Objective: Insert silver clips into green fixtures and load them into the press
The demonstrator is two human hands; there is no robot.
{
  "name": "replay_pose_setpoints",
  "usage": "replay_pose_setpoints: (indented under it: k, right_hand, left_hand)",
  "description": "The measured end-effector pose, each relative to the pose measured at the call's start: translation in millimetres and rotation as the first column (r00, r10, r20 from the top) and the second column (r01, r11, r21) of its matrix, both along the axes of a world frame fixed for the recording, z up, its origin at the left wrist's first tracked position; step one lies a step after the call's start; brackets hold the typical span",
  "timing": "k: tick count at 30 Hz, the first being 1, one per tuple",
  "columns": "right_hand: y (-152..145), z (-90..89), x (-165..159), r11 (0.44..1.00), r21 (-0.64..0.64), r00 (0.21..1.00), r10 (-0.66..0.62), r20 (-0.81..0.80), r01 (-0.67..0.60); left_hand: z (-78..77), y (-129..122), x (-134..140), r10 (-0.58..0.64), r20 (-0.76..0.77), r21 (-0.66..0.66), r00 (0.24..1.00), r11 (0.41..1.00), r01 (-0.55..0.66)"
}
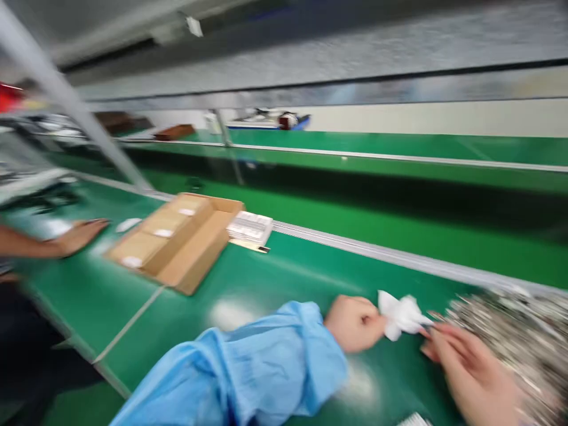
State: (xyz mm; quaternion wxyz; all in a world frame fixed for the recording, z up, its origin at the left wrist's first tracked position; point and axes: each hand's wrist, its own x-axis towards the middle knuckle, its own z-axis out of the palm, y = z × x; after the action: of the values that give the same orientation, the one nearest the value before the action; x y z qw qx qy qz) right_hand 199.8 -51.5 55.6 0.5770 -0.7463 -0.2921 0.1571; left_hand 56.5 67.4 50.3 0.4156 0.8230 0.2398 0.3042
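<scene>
Beneath the wad (402, 316): bench (293, 278), green. Well left of it: tray (199, 260), brown. Right: heap (510, 349), silvery, blurred. Left edge: left hand (357, 322), fist closed on it. Right tip: right hand (470, 367), fingertips pinching it. Wad: white, crumpled.

A: Which colour on the sleeve (266, 349)?

B: Light blue, darker in the folds. Plain white on the bundle (403, 315).

A: And on the bench (248, 284)?

B: Deep green, crossed by a pale line and patched with whitish glare. Silver-grey along the rail (364, 251). Brighter green on the surface beyond (332, 222), darkened by a blackish band.

A: On the box (206, 260)?

B: Cardboard brown, with white labels (132, 261) on the tan packets (166, 220) inside. White with greyish bands on the stack (251, 226) alongside.

A: And on the pile (519, 337)?

B: Silver and grey-brown, blurred into streaks.
</scene>
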Motion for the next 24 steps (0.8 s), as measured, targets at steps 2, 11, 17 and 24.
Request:
replay_pose_setpoints:
  k: [2,11,17,24]
  right_hand:
    - [-6,5.5,-6,0.994,0.083,0.993,0.08,-0.086,-0.073]
    - [0,-12.3,-8,0.973,0.213,0.987,0.113,-0.111,-0.087]
    - [-2,-13.2,-7,0.963,0.246,0.981,0.147,-0.125,-0.112]
    - [-2,-9.7,-7,0.96,0.276,0.995,0.064,-0.079,-0.04]
  left_hand:
    - [5.4,-3,-4,-0.038,0.023,-0.056,0.999,0.998,0.04]
    - [-1.2,5,-11,-0.105,0.033,-0.093,0.994,0.99,0.107]
    - [0.1,5,-12,-0.09,0.007,-0.044,0.996,0.995,0.091]
    - [-1.0,5,-12,-0.102,0.007,-0.037,0.995,0.994,0.102]
